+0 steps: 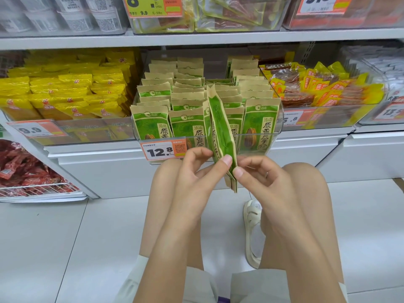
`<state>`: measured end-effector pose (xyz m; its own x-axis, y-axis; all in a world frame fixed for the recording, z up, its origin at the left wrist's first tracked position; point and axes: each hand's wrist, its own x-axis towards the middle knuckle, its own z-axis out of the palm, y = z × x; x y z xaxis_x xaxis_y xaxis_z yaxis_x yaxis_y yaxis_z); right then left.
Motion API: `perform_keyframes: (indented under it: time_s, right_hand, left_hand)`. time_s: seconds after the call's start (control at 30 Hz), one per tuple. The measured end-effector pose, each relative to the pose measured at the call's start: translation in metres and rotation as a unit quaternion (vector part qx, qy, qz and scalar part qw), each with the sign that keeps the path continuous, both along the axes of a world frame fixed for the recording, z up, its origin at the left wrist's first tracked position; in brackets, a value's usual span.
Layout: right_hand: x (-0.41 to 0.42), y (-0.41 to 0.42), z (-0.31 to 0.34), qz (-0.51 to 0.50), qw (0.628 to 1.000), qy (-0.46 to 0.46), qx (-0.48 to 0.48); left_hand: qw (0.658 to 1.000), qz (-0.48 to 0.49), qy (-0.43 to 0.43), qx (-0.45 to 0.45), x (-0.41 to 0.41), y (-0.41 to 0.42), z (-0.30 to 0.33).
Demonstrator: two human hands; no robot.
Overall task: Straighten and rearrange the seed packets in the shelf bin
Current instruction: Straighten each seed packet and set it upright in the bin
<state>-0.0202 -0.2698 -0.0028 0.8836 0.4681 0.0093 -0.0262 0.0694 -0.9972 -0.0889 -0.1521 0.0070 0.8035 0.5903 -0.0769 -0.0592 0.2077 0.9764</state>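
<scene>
A: What's in the hands rn?

B: A few green seed packets (221,136), held edge-on to the camera, upright w/ a slight tilt, in front of the clear shelf bin (277,127). Left hand (196,171) pinches them from the left side, thumb on the near face. Right hand (260,178) pinches the lower right edge. So both grips closed on the same bunch.

A: And the rest of the packets?

B: In the bin, standing upright in rows front to back, labels facing out. Front row sits just behind the bin's front wall.

A: Anything else nearby?

B: Price tag (165,150) reading 12.8 on the bin front, just left of the held packets. Yellow snack bags (65,95) in the bin to the left, orange-yellow packs (323,88) to the right. Person crouches, knees either side of the arms, one white shoe (253,228) on the floor.
</scene>
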Motion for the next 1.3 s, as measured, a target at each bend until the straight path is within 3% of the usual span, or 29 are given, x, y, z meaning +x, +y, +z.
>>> perform_keyframes:
  time_s: [0.27,0.77,1.13,1.2,1.3]
  right_hand:
    - [-0.004,0.001,0.009,0.085,0.996,0.017,0.021]
    - [-0.005,0.002,0.007,0.062,0.998,0.022,0.022]
    - [-0.005,0.007,0.0,0.074,0.995,0.046,0.043]
    - [-0.006,0.009,-0.001,0.073,0.996,0.036,0.038]
    - [-0.006,0.011,-0.008,0.031,0.998,-0.051,-0.029]
  left_hand:
    - [0.999,0.008,-0.018,-0.032,-0.001,0.0,0.001]
    - [0.997,-0.033,-0.047,-0.059,0.0,0.005,-0.01]
    - [0.985,-0.086,-0.064,-0.133,-0.001,0.01,-0.012]
    - [0.985,-0.079,-0.061,-0.137,-0.001,0.011,-0.006]
    - [0.996,-0.053,-0.036,-0.066,0.0,0.01,0.003]
